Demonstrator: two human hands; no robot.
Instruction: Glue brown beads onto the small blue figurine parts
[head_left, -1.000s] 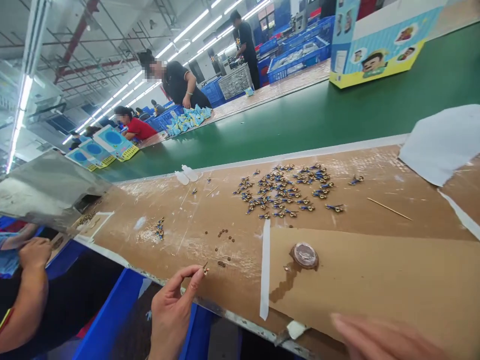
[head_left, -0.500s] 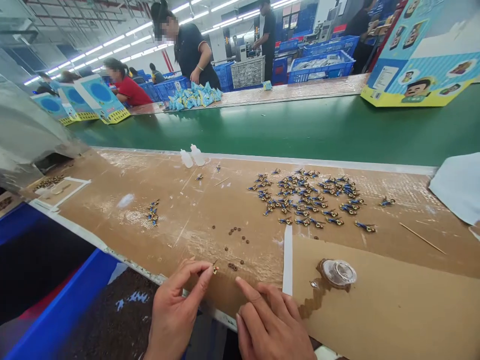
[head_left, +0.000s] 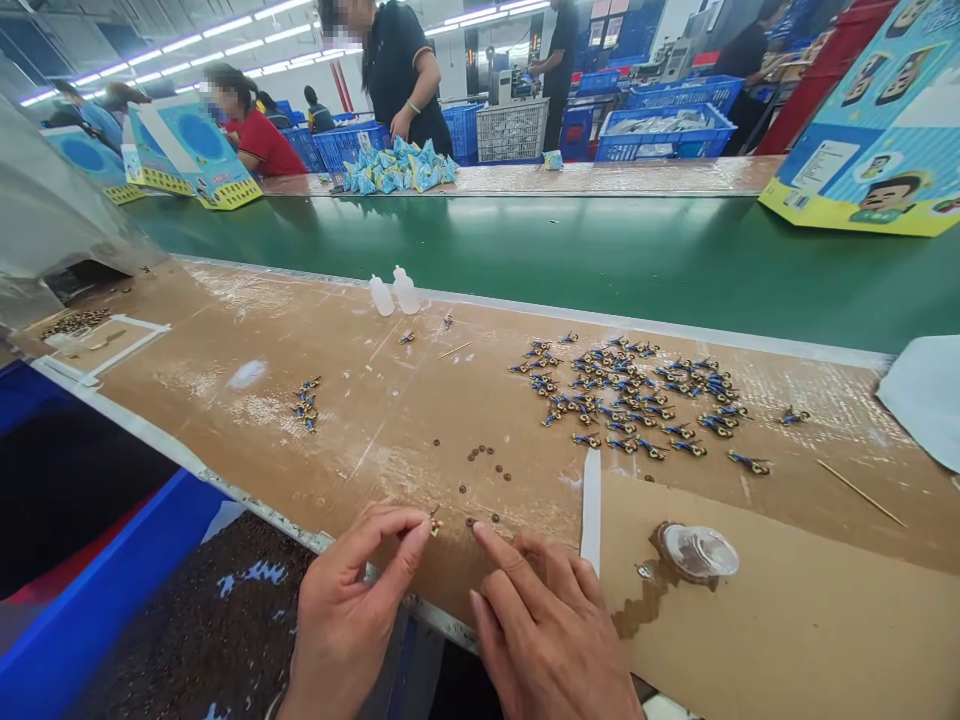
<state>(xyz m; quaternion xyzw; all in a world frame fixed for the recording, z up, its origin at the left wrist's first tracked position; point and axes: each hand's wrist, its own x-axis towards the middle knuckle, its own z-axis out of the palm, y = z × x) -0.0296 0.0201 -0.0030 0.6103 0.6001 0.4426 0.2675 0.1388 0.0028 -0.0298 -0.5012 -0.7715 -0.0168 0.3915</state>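
My left hand (head_left: 360, 590) pinches a tiny painted figurine (head_left: 435, 524) between thumb and index finger, just above the near edge of the cardboard-covered bench (head_left: 390, 400). Beside it, palm down, is my right hand (head_left: 547, 620), its index finger stretched out. That fingertip meets a small round brown disc (head_left: 470, 522), or is right at it; I cannot tell which. Further discs of the same sort (head_left: 482, 452) lie scattered beyond the fingertips. Many blue and yellow figurines (head_left: 622, 385) are spread at the right, and a small cluster of them (head_left: 306, 404) lies to the left.
A clear round lidded dish (head_left: 699, 552) sits on a cardboard sheet (head_left: 810, 620) with a wet stain. Two white bottles (head_left: 405, 290) stand near the green conveyor belt (head_left: 480, 235). A thin stick (head_left: 862, 493) lies right. A blue bin (head_left: 97, 590) of brown pieces is lower left.
The camera view has shifted slightly. My right index fingertip has come closer to the near discs, and fewer discs show in that group. The left hand keeps its pinch on the figurine.
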